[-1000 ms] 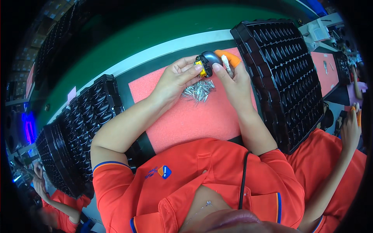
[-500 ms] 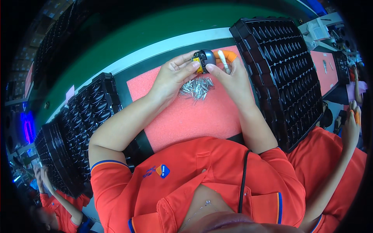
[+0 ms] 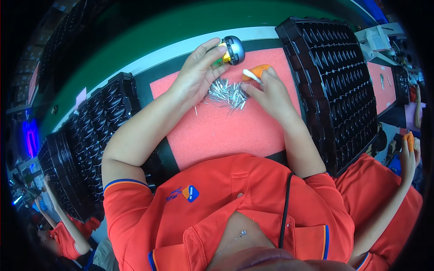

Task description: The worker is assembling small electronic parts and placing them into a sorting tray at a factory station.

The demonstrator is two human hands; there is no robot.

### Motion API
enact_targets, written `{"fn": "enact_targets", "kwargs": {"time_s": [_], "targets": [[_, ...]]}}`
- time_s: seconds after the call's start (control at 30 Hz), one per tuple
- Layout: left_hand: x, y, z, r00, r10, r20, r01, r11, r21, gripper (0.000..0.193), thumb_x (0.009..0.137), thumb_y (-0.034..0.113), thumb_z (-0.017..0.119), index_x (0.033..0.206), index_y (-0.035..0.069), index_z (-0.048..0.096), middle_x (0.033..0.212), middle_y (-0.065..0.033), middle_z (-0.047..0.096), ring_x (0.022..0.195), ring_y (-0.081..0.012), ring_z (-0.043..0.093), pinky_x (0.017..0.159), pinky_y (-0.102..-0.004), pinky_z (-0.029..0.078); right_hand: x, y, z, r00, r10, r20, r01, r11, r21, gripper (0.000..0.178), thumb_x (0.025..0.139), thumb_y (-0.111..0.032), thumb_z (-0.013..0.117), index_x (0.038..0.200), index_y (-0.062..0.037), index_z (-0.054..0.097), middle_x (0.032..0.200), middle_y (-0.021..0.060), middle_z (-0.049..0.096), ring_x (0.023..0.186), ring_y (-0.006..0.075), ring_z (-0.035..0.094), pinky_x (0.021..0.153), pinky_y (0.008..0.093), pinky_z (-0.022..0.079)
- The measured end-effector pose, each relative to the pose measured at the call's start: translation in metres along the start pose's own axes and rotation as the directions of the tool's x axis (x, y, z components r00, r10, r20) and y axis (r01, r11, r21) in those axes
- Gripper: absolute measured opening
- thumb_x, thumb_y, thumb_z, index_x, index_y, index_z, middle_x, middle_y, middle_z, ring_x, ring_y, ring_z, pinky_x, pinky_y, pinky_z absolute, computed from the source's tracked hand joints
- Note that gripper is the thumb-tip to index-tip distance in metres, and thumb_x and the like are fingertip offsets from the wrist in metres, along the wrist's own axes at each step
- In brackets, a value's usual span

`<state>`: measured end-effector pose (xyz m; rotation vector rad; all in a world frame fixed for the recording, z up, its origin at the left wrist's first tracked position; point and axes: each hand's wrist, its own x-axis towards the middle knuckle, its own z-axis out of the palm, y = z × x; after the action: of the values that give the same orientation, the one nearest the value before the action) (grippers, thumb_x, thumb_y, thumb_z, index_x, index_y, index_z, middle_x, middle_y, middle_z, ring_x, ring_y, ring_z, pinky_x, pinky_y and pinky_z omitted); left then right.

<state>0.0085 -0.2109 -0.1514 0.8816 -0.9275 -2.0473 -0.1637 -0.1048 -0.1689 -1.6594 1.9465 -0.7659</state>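
Note:
My left hand (image 3: 199, 67) is closed around a small rounded housing (image 3: 234, 50) with a glossy dark-grey dome, held above the far edge of a pink foam mat (image 3: 217, 140). A yellow part (image 3: 224, 53) shows on its inner side, beside the fingers. Below it, a loose pile of thin silvery metal pins (image 3: 228, 95) lies on the mat. My right hand (image 3: 269, 92) is at the pile's right side, its fingers curled and the thumb by the pins. An orange cover (image 3: 257, 72) sits on one finger. Whether the white strip (image 3: 251, 76) there is held or worn, I cannot tell.
Stacked black moulded trays (image 3: 332, 90) stand close on the right; more black trays (image 3: 97, 122) are on the left. A green surface with a white rail (image 3: 181, 53) runs beyond the mat. Co-workers in red shirts (image 3: 384, 198) sit on either side.
My hands have parted. The left has turned the housing and lifted it away from me; the right has left the housing and come down to the pins.

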Motion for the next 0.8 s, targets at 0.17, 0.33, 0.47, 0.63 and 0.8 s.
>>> {"fn": "enact_targets", "kwargs": {"time_s": [0.17, 0.33, 0.47, 0.63, 0.8], "targets": [[0.004, 0.000, -0.006, 0.993, -0.062, 0.097, 0.083, 0.970, -0.230, 0.042, 0.090, 0.019, 0.060, 0.121, -0.004, 0.042, 0.116, -0.0142, 0.052, 0.109, -0.0213, 0.058, 0.090, -0.0299, 0.053, 0.005, -0.004, -0.003, 0.999, -0.010, -0.049, 0.005, 0.995, -0.100, 0.023, 0.082, -0.011, 0.066, 0.102, -0.0006, 0.062, 0.096, 0.0149, 0.054, 0.085, 0.0303, 0.057, 0.075, 0.0365, 0.046], [0.004, 0.005, -0.003, 0.987, -0.097, 0.128, 0.136, 0.932, -0.337, 0.040, 0.093, 0.022, 0.054, 0.118, -0.006, 0.042, 0.112, -0.0176, 0.054, 0.112, -0.0272, 0.057, 0.093, -0.0308, 0.052, 0.008, 0.004, -0.005, 0.991, -0.038, -0.130, 0.028, 0.997, -0.076, 0.020, 0.082, -0.011, 0.065, 0.098, 0.0019, 0.062, 0.094, 0.0163, 0.054, 0.082, 0.0313, 0.058, 0.073, 0.0378, 0.046], [0.000, 0.007, -0.005, 0.983, -0.087, 0.161, 0.125, 0.961, -0.246, 0.039, 0.096, 0.029, 0.046, 0.116, -0.004, 0.043, 0.111, -0.0175, 0.055, 0.104, -0.0265, 0.061, 0.085, -0.0292, 0.055, 0.009, 0.001, -0.010, 0.992, -0.047, -0.120, 0.040, 0.997, -0.061, 0.023, 0.083, -0.014, 0.066, 0.103, -0.0014, 0.063, 0.091, 0.0123, 0.053, 0.075, 0.0256, 0.054, 0.069, 0.0334, 0.043], [0.001, 0.003, -0.009, 0.984, -0.047, 0.173, 0.060, 0.996, -0.069, 0.039, 0.099, 0.032, 0.041, 0.120, 0.000, 0.042, 0.110, -0.0160, 0.057, 0.082, -0.0140, 0.061, 0.066, -0.0219, 0.051, 0.006, -0.004, -0.007, 0.997, -0.016, -0.079, 0.008, 0.995, -0.098, 0.028, 0.082, -0.018, 0.069, 0.102, 0.0005, 0.063, 0.093, 0.0125, 0.053, 0.073, 0.0247, 0.055, 0.066, 0.0332, 0.043], [-0.002, 0.002, -0.005, 0.989, -0.040, 0.144, 0.042, 0.999, -0.008, 0.038, 0.099, 0.034, 0.042, 0.120, 0.002, 0.043, 0.109, -0.0140, 0.057, 0.071, -0.0102, 0.055, 0.064, -0.0215, 0.046, 0.003, -0.002, 0.006, 0.989, -0.110, -0.100, 0.094, 0.984, -0.152, 0.029, 0.081, -0.019, 0.070, 0.099, 0.0025, 0.061, 0.094, 0.0124, 0.052, 0.076, 0.0241, 0.057, 0.065, 0.0328, 0.044]]}}
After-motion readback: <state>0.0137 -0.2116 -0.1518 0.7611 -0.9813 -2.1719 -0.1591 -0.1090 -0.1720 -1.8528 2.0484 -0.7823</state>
